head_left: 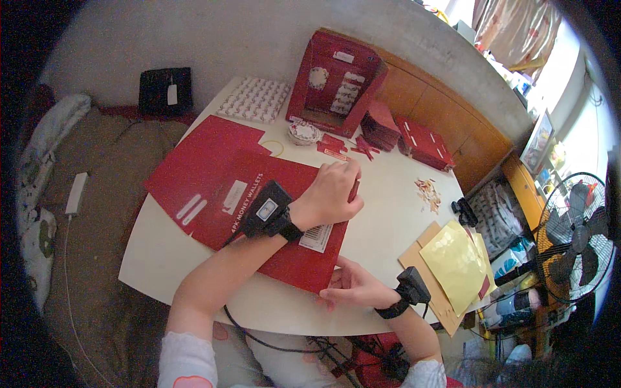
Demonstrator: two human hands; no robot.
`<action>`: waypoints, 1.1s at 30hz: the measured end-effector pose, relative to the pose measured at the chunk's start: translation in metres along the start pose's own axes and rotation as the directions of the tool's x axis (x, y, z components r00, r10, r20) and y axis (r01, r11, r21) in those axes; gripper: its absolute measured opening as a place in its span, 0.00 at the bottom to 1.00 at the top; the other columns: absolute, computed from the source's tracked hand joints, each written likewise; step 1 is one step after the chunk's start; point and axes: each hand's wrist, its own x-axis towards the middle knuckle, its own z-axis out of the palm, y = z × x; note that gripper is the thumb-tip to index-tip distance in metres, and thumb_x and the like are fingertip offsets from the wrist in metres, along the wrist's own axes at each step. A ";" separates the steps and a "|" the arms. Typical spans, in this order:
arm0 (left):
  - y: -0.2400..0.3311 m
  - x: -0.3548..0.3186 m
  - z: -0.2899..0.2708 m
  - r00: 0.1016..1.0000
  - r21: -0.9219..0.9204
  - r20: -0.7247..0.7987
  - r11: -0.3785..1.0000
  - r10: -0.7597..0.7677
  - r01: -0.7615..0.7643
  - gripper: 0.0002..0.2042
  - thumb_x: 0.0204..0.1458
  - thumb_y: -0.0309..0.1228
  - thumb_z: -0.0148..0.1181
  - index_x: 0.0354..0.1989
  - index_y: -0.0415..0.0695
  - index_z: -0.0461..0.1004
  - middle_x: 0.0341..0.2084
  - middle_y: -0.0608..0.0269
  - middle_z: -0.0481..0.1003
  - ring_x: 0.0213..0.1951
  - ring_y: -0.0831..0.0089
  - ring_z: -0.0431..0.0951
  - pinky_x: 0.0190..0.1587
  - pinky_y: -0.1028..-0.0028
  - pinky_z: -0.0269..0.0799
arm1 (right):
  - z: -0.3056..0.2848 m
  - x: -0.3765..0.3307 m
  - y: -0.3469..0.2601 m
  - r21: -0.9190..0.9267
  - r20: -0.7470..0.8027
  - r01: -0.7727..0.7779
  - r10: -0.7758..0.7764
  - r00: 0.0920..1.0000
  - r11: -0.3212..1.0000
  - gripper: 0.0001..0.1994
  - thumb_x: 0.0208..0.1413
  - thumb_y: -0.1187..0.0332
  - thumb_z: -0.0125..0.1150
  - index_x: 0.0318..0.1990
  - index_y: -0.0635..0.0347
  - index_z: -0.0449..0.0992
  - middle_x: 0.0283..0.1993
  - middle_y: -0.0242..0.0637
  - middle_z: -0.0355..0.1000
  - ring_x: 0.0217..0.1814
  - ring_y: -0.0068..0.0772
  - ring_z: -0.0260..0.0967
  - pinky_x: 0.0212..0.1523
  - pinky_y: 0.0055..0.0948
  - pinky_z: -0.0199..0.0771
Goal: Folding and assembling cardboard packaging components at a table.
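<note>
A flat red printed card sheet [299,265] with a white barcode label lies slantwise across the front of the white table. My left hand [328,194] reaches over it, fingers curled down around its far right edge. At the near right corner of the same sheet, my right hand [354,286] pinches the edge between thumb and fingers. Another flat red card sheet [210,145] with a white label lies to the left, partly overlapped by the first. Black devices are strapped to both my wrists. The fingertips of my left hand are partly hidden.
On the white table [381,213] stand an upright red box [299,87], a sheet of white stickers [253,99], a tape roll [303,132] and red card stacks [380,126]. Small scraps [427,194] and yellow envelopes [456,255] lie right. A fan [579,233] stands beyond.
</note>
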 end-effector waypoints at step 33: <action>0.010 -0.009 0.011 0.988 -0.122 0.153 0.992 0.004 0.015 0.10 0.43 0.26 0.52 0.36 0.42 0.67 0.30 0.57 0.71 0.40 0.58 0.70 0.45 0.61 0.60 | -0.003 0.001 0.001 0.101 -0.264 0.103 -0.073 0.962 0.990 0.24 0.65 0.62 0.46 0.64 0.62 0.50 0.37 0.38 0.71 0.30 0.26 0.73 0.27 0.24 0.72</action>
